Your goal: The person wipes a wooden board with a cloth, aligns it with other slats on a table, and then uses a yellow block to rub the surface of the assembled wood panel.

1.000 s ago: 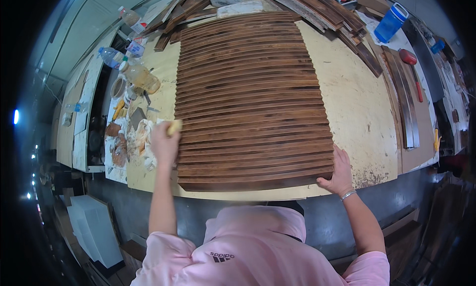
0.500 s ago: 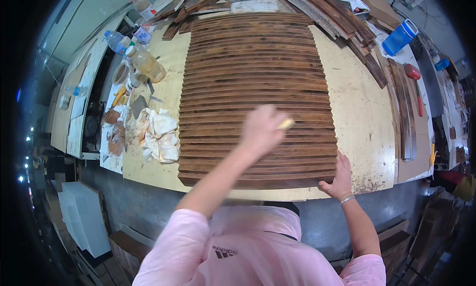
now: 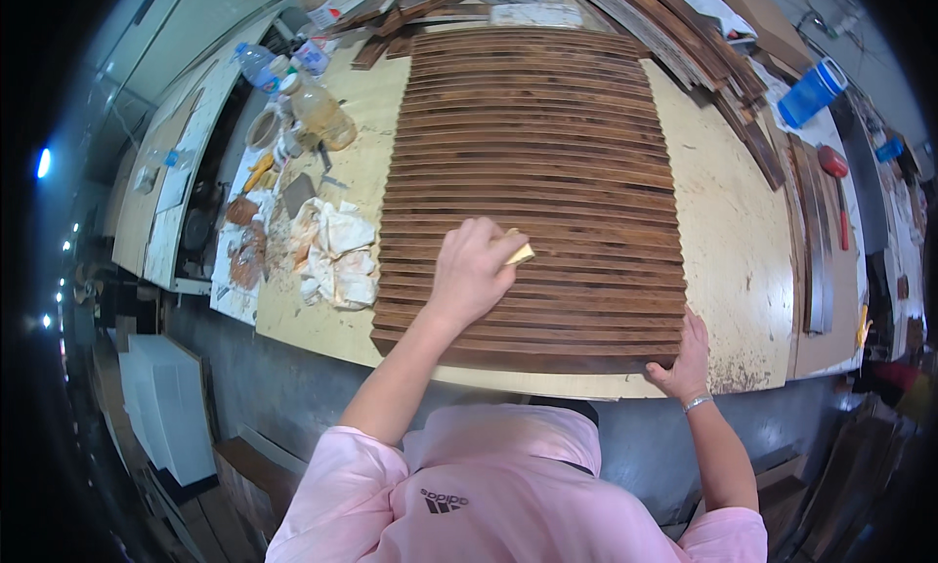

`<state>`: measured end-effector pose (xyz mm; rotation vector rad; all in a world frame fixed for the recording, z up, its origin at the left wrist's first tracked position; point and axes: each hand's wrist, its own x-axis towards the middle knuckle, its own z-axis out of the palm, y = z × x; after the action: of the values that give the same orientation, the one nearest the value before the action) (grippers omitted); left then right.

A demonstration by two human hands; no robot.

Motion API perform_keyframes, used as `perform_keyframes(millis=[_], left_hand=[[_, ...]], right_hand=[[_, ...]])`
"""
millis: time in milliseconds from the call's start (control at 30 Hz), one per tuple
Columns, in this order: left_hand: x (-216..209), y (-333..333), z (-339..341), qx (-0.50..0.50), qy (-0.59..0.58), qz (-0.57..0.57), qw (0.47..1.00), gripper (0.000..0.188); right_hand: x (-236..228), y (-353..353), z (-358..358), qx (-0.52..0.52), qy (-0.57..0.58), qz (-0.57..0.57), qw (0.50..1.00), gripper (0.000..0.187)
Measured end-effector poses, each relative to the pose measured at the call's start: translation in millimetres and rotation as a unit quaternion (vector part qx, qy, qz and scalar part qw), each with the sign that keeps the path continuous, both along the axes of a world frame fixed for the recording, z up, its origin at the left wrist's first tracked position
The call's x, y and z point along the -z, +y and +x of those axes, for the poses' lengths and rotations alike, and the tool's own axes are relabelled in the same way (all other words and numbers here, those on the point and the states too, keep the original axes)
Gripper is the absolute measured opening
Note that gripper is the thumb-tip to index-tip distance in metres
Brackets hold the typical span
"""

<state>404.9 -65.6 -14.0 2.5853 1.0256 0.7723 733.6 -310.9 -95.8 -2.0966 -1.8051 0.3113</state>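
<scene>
A broad panel of dark brown wooden slats, ridged from side to side, lies on a pale board. My left hand is closed around a small yellowish block and rests over the lower middle of the panel. Part of the block sticks out past my fingers, so its full shape is hidden. At the panel's near right corner, my right hand lies against the edge. Its fingers stretch along the side, and the thumb sits apart at the front. A stained white cloth lies just left of the panel.
Several bottles, among them a cloudy plastic bottle, stand at the far left. Loose dark wood strips are piled at the back. To the right are a blue jug and a red-headed mallet. The table's front edge runs near my body.
My left hand has moved to the left over the slats with the block, and its blur is gone. My right hand stays at the corner. The whole view has shifted slightly.
</scene>
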Motion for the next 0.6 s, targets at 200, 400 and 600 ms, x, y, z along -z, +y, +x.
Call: perform_keyframes(millis=[200,400,600], left_hand=[[14.6,43.6,-174.7,-0.329,0.037,-0.010,0.944,0.033],[8.9,12.1,-68.8,-0.129,-0.092,-0.019,0.987,0.034],[7.6,21.4,-129.3,-0.146,0.030,-0.025,0.989,0.032]], right_hand=[[-3.3,1.8,-3.9,0.013,0.034,0.005,0.999,0.120],[-1.1,1.6,-2.5,0.001,0.017,0.010,1.000,0.121],[1.0,-1.0,-2.8,0.008,0.021,0.021,1.000,0.118]])
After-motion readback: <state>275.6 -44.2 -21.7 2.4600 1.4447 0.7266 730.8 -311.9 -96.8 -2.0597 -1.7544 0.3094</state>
